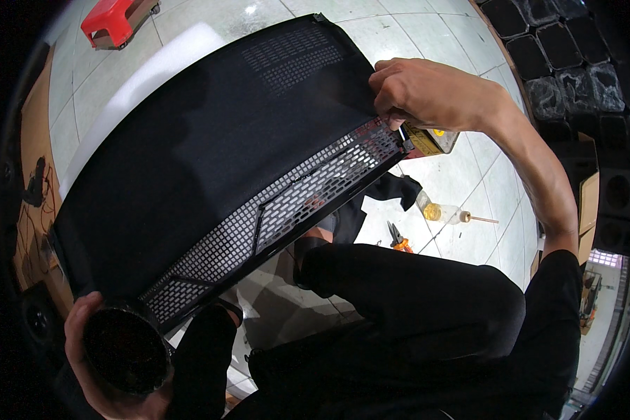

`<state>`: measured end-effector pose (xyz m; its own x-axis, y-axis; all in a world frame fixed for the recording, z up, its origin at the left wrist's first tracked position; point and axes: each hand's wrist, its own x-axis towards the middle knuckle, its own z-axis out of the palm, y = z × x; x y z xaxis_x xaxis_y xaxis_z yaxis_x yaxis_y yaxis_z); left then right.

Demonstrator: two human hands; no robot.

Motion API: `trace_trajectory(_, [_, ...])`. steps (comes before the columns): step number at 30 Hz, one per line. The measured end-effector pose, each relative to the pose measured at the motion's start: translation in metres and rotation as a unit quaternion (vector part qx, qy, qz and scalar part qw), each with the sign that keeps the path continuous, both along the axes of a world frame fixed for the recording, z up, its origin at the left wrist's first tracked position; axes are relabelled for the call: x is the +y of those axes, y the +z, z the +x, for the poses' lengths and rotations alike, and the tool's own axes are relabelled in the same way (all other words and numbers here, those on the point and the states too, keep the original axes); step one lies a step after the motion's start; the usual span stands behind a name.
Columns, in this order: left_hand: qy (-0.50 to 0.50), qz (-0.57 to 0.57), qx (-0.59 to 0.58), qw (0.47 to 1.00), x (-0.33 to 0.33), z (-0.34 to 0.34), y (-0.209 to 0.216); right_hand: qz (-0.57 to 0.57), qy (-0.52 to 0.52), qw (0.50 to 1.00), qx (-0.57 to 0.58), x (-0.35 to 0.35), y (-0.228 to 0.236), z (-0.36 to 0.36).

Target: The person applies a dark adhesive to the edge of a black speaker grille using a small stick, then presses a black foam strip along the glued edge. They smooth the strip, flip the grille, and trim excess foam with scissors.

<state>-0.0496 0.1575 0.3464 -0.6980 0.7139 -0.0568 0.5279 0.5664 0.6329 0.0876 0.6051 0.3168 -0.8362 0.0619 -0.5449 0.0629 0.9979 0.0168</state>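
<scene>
A large black perforated metal grille lies slanted in front of me, across my lap. Black cloth covers most of it, leaving a strip of holes bare along the near edge. At the grille's right corner, my right hand pinches the cloth edge, its fingers closed. Low on the left, my left hand curls around a dark round container with a shiny rim, close to the grille's near left corner. What the container holds is too dark to make out.
On the tiled floor to the right lie orange-handled pliers and a clear bottle with a stick in its neck. A yellow tin stands behind the grille's right corner. White foam and a red stool are at the far left.
</scene>
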Motion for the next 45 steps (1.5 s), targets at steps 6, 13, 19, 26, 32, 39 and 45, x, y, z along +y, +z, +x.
trace_trajectory(6, [-0.039,-0.027,0.026,0.999,0.004,-0.003,0.005,-0.021,0.027,0.999,-0.001,0.007,-0.006,0.002])
trace_trajectory(13, [-0.039,-0.001,0.014,0.999,-0.007,-0.008,-0.005,-0.073,0.021,0.996,0.045,0.014,-0.005,0.006])
trace_trajectory(19, [-0.028,-0.008,-0.005,1.0,-0.009,-0.009,-0.005,-0.065,-0.005,0.998,0.001,0.01,0.002,-0.002])
trace_trajectory(26, [-0.045,-0.035,0.037,0.998,-0.002,-0.005,0.002,-0.037,0.03,0.998,0.038,0.013,0.001,0.001])
trace_trajectory(32, [-0.022,-0.012,0.001,1.0,-0.004,-0.004,-0.001,0.024,0.092,0.989,0.109,0.012,-0.004,0.004])
trace_trajectory(39, [-0.047,-0.011,0.016,0.999,-0.008,-0.009,-0.004,0.074,0.108,0.961,0.242,0.009,-0.005,0.02])
trace_trajectory(45, [-0.046,0.006,0.02,0.999,-0.008,-0.007,-0.002,0.14,0.09,0.949,0.268,0.003,-0.005,0.055])
